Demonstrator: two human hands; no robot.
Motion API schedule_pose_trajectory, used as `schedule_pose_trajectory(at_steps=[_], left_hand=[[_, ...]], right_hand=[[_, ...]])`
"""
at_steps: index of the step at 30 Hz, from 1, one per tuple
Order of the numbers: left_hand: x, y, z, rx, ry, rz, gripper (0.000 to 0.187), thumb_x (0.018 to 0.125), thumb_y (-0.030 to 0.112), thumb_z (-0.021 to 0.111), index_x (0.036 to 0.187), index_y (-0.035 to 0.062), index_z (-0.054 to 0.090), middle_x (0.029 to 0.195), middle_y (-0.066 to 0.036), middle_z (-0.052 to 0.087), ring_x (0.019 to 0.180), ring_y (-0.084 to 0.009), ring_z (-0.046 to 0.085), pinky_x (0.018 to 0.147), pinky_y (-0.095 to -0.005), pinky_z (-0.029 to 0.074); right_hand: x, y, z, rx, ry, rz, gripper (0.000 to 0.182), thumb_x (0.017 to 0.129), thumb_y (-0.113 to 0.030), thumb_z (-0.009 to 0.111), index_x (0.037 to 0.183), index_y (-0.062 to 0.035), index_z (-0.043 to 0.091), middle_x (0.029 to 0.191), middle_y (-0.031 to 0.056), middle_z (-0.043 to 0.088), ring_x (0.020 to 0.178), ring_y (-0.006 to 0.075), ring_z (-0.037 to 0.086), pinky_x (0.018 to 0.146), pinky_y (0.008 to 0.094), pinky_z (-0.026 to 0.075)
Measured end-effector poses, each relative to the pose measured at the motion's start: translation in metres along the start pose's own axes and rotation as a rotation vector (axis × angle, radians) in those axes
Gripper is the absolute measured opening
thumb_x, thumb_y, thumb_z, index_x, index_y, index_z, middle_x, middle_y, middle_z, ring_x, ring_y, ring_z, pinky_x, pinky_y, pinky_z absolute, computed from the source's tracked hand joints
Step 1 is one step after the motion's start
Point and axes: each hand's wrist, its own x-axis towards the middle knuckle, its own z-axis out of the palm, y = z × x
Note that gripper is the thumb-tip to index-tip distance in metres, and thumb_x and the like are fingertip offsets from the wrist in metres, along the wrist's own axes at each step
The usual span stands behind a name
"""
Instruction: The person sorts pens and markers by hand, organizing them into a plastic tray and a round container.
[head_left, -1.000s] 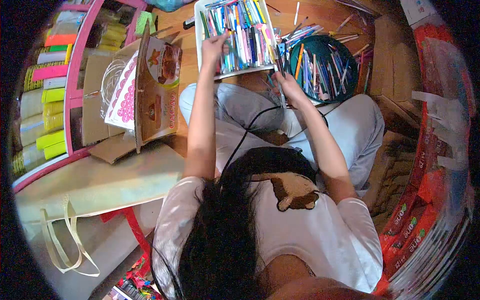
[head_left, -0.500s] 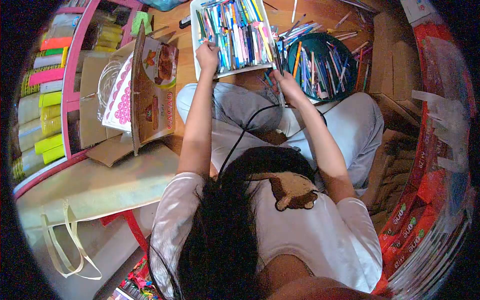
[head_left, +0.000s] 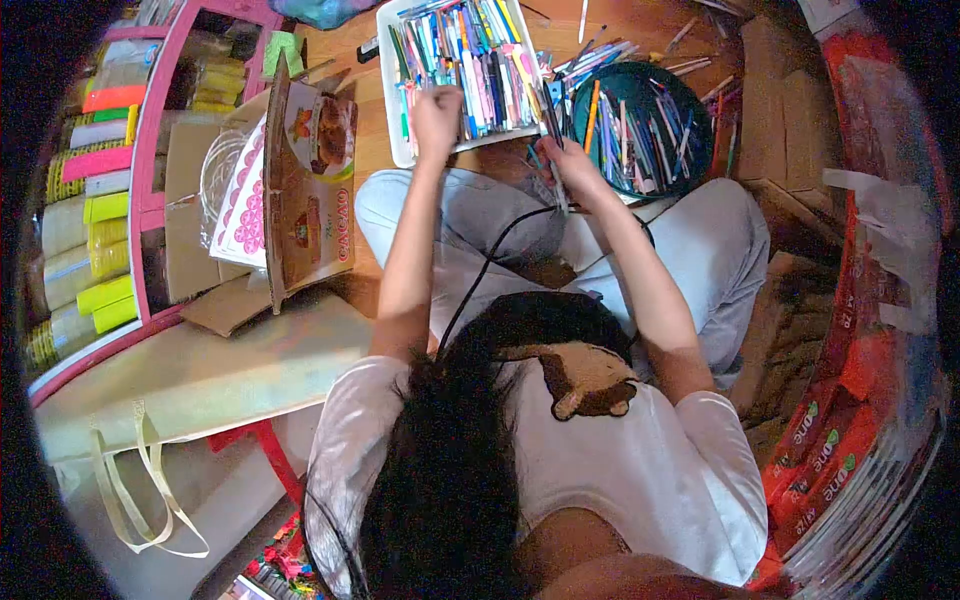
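A white tray (head_left: 402,150) full of many pens and markers lies on the floor in front of me. Over its near left part is my left hand (head_left: 437,120), its fingers curled; whatever they might hold is hidden. My right hand (head_left: 572,170) is wrapped round a few pens (head_left: 549,125) between the tray and a dark green round basket (head_left: 708,140). That basket holds many more pens and pencils. Loose pens (head_left: 610,58) lie spread on the floor behind the basket.
On the left stand an open cardboard box (head_left: 310,220) and a pink-framed shelf (head_left: 146,120) of tape rolls. A black cable (head_left: 480,275) crosses my lap. Cardboard (head_left: 785,130) and red packages (head_left: 815,450) are on the right.
My left hand has moved right and slightly toward me over the tray. My right hand stays in nearly the same place with the pens.
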Motion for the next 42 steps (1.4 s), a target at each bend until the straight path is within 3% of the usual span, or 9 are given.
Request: schedule_pose_trajectory(at_steps=[4,10,14,17,23,33,37,39,42], left_hand=[[-0.036,0.015,0.028,-0.329,-0.477,0.162,0.019,0.078,0.019,0.059,0.081,0.0015,0.065,0.066,-0.006,0.062,0.058,-0.0110,0.057,0.056,-0.0243,0.045],[-0.049,0.042,0.019,-0.499,-0.686,-0.209,0.018,0.080,0.018,0.058,0.078,0.0011,0.065,0.071,-0.005,0.063,0.062,-0.0095,0.057,0.056,-0.0234,0.045],[-0.020,0.020,0.001,-0.635,-0.435,-0.379,0.020,0.085,0.016,0.047,0.087,-0.0001,0.058,0.073,-0.010,0.062,0.059,-0.0128,0.057,0.053,-0.0241,0.046],[0.013,0.001,-0.036,-0.146,-0.102,-0.099,0.022,0.085,0.018,0.045,0.089,-0.0001,0.057,0.066,-0.010,0.060,0.056,-0.0154,0.058,0.051,-0.0280,0.046],[0.054,-0.054,-0.060,0.579,-0.023,-0.163,0.029,0.070,0.030,0.066,0.084,0.0051,0.065,0.079,-0.019,0.061,0.075,-0.0334,0.060,0.066,-0.0397,0.048],[0.034,-0.080,-0.045,0.704,0.047,-0.097,0.016,0.070,0.019,0.059,0.076,0.0050,0.066,0.074,-0.019,0.061,0.073,-0.0315,0.061,0.067,-0.0396,0.047],[0.023,-0.032,-0.032,0.235,-0.044,-0.026,0.022,0.074,0.023,0.057,0.078,0.0020,0.065,0.067,-0.017,0.061,0.066,-0.0280,0.062,0.060,-0.0356,0.047],[0.014,-0.014,-0.012,-0.324,-0.471,-0.141,0.029,0.079,0.027,0.058,0.083,-0.0013,0.064,0.067,-0.005,0.061,0.060,-0.0090,0.057,0.059,-0.0236,0.048],[-0.011,0.037,-0.001,-0.495,-0.751,-0.236,0.033,0.080,0.029,0.060,0.088,-0.0030,0.062,0.073,-0.005,0.062,0.068,-0.0092,0.057,0.063,-0.0217,0.047]], right_hand=[[0.012,0.016,0.001,0.093,-0.095,-0.110,0.030,0.089,-0.033,0.043,0.087,-0.0040,0.050,0.064,0.0001,0.046,0.055,0.0104,0.044,0.051,0.0238,0.036],[-0.009,-0.012,0.001,-0.083,-0.087,-0.096,0.029,0.090,-0.031,0.040,0.090,-0.0038,0.051,0.072,0.0044,0.056,0.063,0.0109,0.051,0.057,0.0232,0.040],[0.013,0.016,-0.004,-0.116,-0.079,-0.135,0.032,0.091,-0.030,0.038,0.093,-0.0003,0.051,0.079,0.0091,0.059,0.071,0.0154,0.056,0.064,0.0263,0.044],[0.009,0.013,-0.004,-0.015,-0.108,-0.097,0.034,0.091,-0.030,0.038,0.095,0.0019,0.050,0.081,0.0108,0.059,0.073,0.0182,0.058,0.065,0.0288,0.045],[0.021,0.028,-0.005,-0.084,-0.115,-0.094,0.035,0.091,-0.031,0.038,0.094,0.0019,0.050,0.082,0.0109,0.059,0.072,0.0182,0.057,0.064,0.0289,0.045],[0.017,0.026,-0.002,0.024,-0.124,-0.108,0.034,0.090,-0.031,0.040,0.094,0.0007,0.050,0.078,0.0087,0.057,0.070,0.0173,0.056,0.062,0.0285,0.044],[0.016,0.023,0.001,0.050,-0.157,-0.152,0.035,0.089,-0.034,0.042,0.094,0.0002,0.050,0.077,0.0083,0.056,0.069,0.0170,0.056,0.062,0.0283,0.044],[0.013,0.020,0.002,0.091,-0.176,-0.146,0.036,0.088,-0.035,0.043,0.095,-0.0004,0.050,0.077,0.0080,0.056,0.069,0.0168,0.056,0.062,0.0279,0.044],[0.023,0.035,0.000,0.008,-0.192,-0.210,0.037,0.088,-0.036,0.042,0.097,-0.0012,0.050,0.077,0.0077,0.057,0.068,0.0167,0.056,0.061,0.0274,0.045]])
